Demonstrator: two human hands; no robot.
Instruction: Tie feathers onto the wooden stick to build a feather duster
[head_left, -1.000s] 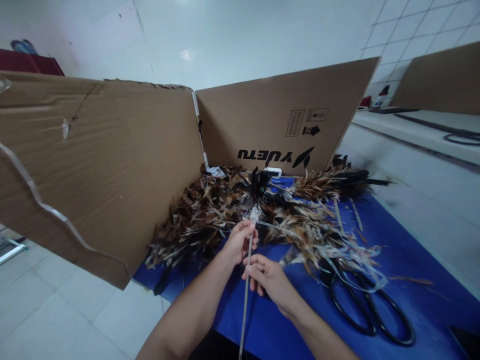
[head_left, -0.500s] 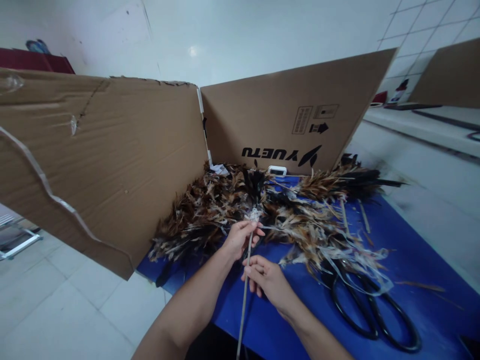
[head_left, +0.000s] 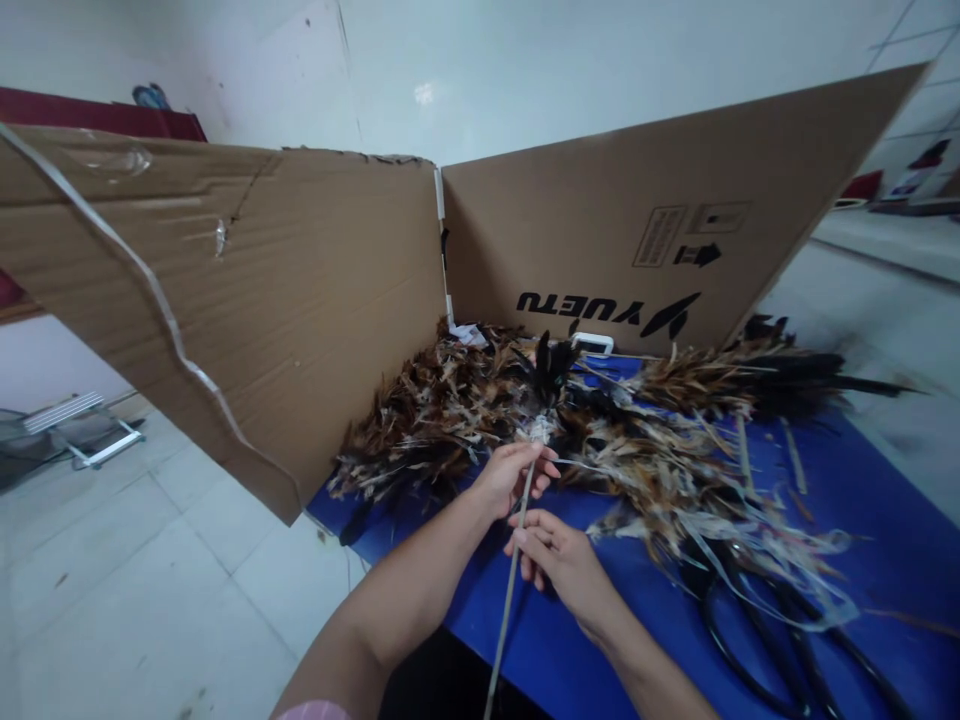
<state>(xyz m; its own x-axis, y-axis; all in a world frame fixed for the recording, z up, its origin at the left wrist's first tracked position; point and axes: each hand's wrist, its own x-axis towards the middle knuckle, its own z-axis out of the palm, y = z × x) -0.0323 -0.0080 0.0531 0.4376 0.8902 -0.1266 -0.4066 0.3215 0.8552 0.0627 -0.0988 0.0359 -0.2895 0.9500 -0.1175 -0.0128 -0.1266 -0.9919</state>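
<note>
A thin stick [head_left: 507, 600] slants up from the lower edge of the view, with dark feathers [head_left: 550, 368] standing at its far end above a whitish binding [head_left: 541, 428]. My left hand [head_left: 517, 475] is closed round the stick's upper part, just below the binding. A pale strand [head_left: 581, 464] runs from its fingertips to the right. Lower down, the fingers of my right hand [head_left: 551, 550] pinch the same stick. Brown and black loose feathers [head_left: 427, 405] lie in heaps behind and beside both hands.
Large black-handled scissors [head_left: 799, 640] lie at the right on the blue tabletop [head_left: 622, 640], partly under clear plastic strands [head_left: 787, 580]. Cardboard panels [head_left: 330, 270] wall off the left and back. A small white-framed device [head_left: 592, 344] sits by the back panel.
The view has turned left, so everything sits further right in the picture. Both hands keep their grip on the stick, with little visible movement along it.
</note>
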